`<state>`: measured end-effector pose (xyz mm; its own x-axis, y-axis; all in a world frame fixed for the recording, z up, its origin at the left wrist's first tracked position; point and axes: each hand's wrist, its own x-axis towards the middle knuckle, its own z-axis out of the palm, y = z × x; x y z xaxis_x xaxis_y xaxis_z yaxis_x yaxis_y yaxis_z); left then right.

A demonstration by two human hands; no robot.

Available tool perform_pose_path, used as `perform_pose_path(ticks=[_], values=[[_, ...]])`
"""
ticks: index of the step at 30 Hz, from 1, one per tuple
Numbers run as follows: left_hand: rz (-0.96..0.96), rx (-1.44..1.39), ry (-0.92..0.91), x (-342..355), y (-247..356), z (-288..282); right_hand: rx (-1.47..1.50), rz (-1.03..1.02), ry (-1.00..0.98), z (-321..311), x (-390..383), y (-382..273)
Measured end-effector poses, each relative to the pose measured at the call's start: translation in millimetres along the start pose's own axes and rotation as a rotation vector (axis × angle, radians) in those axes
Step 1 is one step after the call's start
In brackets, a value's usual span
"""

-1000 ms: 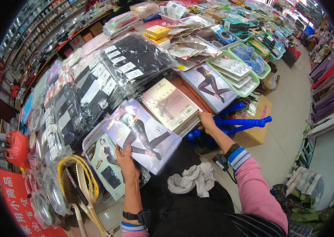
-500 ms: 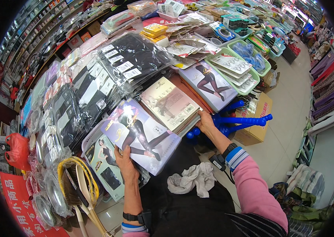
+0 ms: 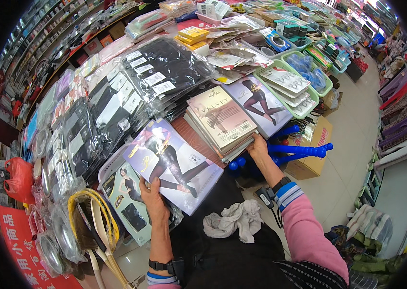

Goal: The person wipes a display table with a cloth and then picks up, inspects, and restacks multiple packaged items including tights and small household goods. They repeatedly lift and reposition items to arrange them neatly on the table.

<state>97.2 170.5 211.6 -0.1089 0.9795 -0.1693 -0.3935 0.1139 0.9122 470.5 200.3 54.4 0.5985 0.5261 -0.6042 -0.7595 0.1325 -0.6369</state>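
My left hand (image 3: 155, 202) is closed on the near left edge of a pale purple tights package (image 3: 172, 166), its thumb on top. That package lies tilted beside a pale green hosiery package (image 3: 126, 200). My right hand (image 3: 260, 148) grips the near right corner of a stack of beige tights packages (image 3: 223, 118); its fingers are partly hidden underneath. A reddish-brown surface (image 3: 191, 130) shows between the purple package and the beige stack. Another purple tights package (image 3: 256, 103) lies just beyond the stack's right side.
Black garments in clear plastic (image 3: 165, 67) cover the left and back. A green basket (image 3: 304, 108) with carded goods stands far right. Blue knobbed rods (image 3: 304, 151) stick out near a cardboard box (image 3: 316, 144). A whitish cloth (image 3: 235, 221) lies on my lap.
My right hand has shifted the beige stack to the right, away from the purple package, and the reddish-brown surface between them has come into view. My left hand stays in place.
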Motion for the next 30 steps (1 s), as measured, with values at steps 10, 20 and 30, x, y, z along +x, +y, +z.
perform_pose_path(ticks=[10,20,30], values=[[-0.020,0.037,0.027,0,1,0,-0.102,-0.075,-0.066,15,-21,-11],[-0.004,0.026,0.049,8,-2,-9,-0.178,0.064,-0.154,9,-28,-21],[0.491,0.917,0.040,-15,51,33,-0.166,0.097,-0.187,-1,-20,-16]])
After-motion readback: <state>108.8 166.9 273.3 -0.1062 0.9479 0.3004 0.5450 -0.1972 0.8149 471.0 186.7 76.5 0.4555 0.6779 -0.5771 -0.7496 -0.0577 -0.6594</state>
